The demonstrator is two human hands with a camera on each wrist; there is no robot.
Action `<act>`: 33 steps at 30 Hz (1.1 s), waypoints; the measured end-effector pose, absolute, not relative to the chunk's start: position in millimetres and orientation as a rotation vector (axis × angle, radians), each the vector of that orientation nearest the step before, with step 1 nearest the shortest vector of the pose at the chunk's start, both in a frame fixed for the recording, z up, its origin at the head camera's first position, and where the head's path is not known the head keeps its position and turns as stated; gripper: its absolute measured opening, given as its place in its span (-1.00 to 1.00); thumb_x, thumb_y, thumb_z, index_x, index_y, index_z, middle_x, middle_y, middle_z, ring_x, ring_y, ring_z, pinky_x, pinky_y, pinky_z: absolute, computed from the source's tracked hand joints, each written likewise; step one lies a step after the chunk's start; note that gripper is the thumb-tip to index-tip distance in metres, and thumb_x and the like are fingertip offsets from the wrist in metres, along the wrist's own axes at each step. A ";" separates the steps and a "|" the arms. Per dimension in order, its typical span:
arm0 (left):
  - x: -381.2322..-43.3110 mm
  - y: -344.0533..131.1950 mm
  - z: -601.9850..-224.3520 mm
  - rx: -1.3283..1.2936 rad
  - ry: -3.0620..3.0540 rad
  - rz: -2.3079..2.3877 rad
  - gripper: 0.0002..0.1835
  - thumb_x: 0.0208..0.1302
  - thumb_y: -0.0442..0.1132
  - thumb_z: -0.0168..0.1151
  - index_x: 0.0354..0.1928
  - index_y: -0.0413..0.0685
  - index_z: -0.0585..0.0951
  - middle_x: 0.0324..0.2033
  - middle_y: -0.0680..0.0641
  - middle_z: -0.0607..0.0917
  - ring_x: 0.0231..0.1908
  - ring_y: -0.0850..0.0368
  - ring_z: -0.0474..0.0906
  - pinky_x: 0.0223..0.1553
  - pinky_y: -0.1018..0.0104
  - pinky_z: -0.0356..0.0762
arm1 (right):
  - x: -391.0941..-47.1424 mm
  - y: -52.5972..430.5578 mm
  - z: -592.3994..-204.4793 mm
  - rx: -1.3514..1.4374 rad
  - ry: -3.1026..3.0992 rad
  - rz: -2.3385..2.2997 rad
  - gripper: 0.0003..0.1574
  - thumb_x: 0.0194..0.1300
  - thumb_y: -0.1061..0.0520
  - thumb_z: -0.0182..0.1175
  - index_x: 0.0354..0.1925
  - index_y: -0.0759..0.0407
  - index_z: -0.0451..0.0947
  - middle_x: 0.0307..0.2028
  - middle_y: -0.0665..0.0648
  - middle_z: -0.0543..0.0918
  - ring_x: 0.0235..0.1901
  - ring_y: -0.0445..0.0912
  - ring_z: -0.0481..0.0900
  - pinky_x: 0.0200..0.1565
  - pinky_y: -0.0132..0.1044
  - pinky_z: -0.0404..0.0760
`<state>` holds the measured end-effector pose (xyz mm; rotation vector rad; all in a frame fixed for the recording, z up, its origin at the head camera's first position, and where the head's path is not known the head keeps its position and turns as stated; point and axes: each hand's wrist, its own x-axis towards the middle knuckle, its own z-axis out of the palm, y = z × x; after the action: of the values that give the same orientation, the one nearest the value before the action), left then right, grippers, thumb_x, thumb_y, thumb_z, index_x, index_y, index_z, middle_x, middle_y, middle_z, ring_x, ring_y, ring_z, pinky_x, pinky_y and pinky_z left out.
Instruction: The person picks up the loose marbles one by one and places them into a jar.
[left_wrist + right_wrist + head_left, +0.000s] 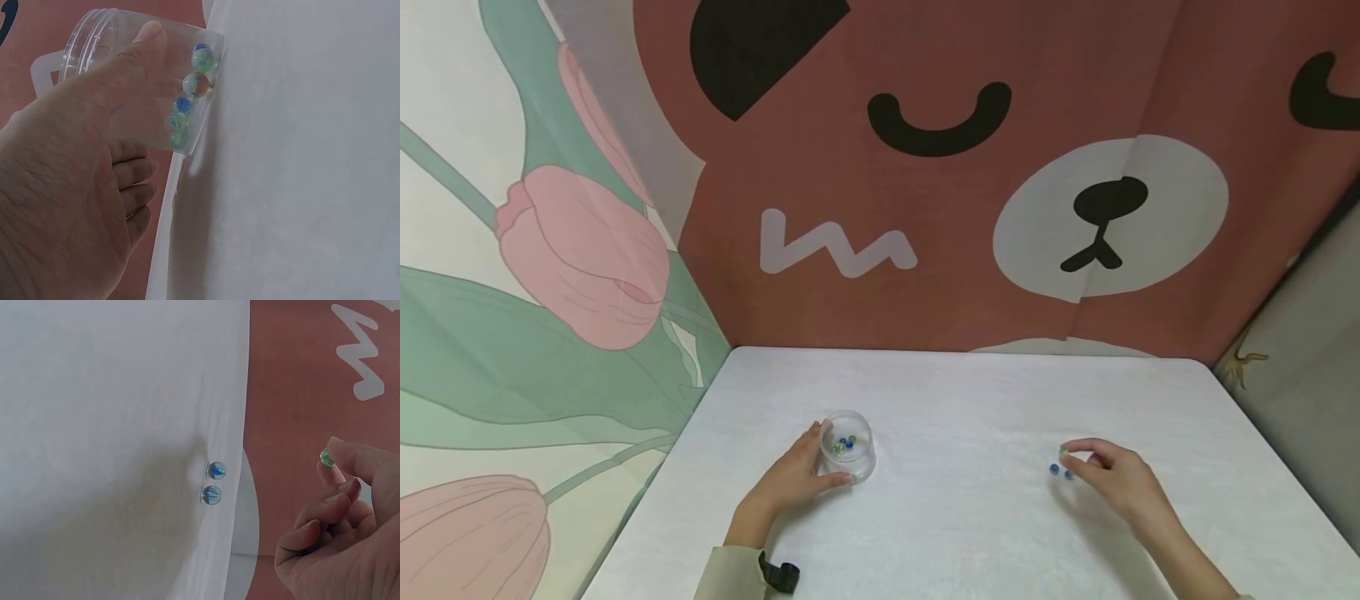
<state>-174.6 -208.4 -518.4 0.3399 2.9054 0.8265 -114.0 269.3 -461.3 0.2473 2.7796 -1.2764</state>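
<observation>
My left hand [796, 473] grips a clear plastic jar [868, 463] around its side, with the thumb along the near wall. Several glass marbles [197, 85] in blue, green and orange-white lie on the jar's bottom, and its threaded mouth [74, 47] has no lid. Over at the right, my right hand [1120, 479] pinches a green glass marble [327, 457] between thumb and index finger, above the table. Two clear marbles with blue swirls, one [217, 470] beside the other [211, 495], lie on the cloth just below that hand.
A white cloth covers the table [955, 517]. Behind it hangs a brown bear-face curtain [820, 183], and a tulip-print curtain [587, 258] borders the left side. A black strap device [780, 575] sits on the left wrist.
</observation>
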 end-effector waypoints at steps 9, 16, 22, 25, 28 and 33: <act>-175.0 -208.7 -518.0 0.355 2.914 0.829 0.25 0.03 0.47 0.36 0.58 -0.13 0.12 0.55 -0.28 0.11 0.53 -0.23 0.07 0.49 -0.18 0.13 | -115.0 258.6 -456.4 0.232 2.727 -1.356 -0.36 0.29 -0.27 0.35 0.15 0.11 0.66 -0.49 -0.01 0.43 -0.47 -0.17 0.31 -0.46 -0.30 0.29; -174.6 -208.7 -517.1 0.371 2.924 0.818 0.24 0.04 0.46 0.36 0.58 -0.14 0.13 0.55 -0.29 0.12 0.53 -0.24 0.08 0.49 -0.18 0.13 | -117.7 249.6 -455.0 0.195 2.705 -1.407 -0.36 0.30 -0.26 0.34 0.15 0.13 0.65 -0.51 -0.02 0.41 -0.47 -0.18 0.30 -0.46 -0.31 0.30; -174.7 -209.3 -517.4 0.362 2.934 0.805 0.24 0.03 0.48 0.36 0.58 -0.13 0.14 0.55 -0.28 0.12 0.53 -0.24 0.07 0.49 -0.18 0.12 | -121.1 241.1 -456.1 0.150 2.697 -1.469 -0.37 0.29 -0.22 0.37 0.13 0.16 0.66 -0.51 -0.03 0.36 -0.49 -0.19 0.27 -0.47 -0.32 0.30; -174.7 -209.5 -517.6 0.359 2.935 0.804 0.24 0.03 0.47 0.36 0.58 -0.13 0.13 0.55 -0.27 0.12 0.53 -0.23 0.07 0.49 -0.18 0.11 | -122.4 235.8 -456.5 0.130 2.689 -1.496 -0.39 0.29 -0.19 0.38 0.12 0.19 0.66 -0.51 -0.04 0.35 -0.51 -0.21 0.26 -0.48 -0.32 0.30; -174.6 -209.6 -517.2 0.363 2.933 0.812 0.24 0.03 0.46 0.37 0.58 -0.12 0.14 0.55 -0.27 0.12 0.53 -0.23 0.06 0.50 -0.18 0.11 | -123.8 231.1 -456.5 0.121 2.682 -1.506 -0.40 0.29 -0.18 0.38 0.12 0.18 0.66 -0.50 -0.05 0.35 -0.51 -0.22 0.25 -0.48 -0.33 0.29; -174.0 -209.5 -516.1 0.369 2.922 0.830 0.22 0.05 0.43 0.38 0.58 -0.11 0.14 0.55 -0.26 0.12 0.54 -0.23 0.05 0.50 -0.19 0.09 | -126.3 224.6 -455.5 0.112 2.683 -1.516 -0.44 0.30 -0.16 0.38 0.10 0.17 0.67 -0.51 -0.05 0.34 -0.52 -0.23 0.24 -0.49 -0.34 0.28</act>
<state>-174.0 -209.5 -516.1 0.3691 2.9223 0.8296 -126.3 224.6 -455.5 0.1124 2.6833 -1.5163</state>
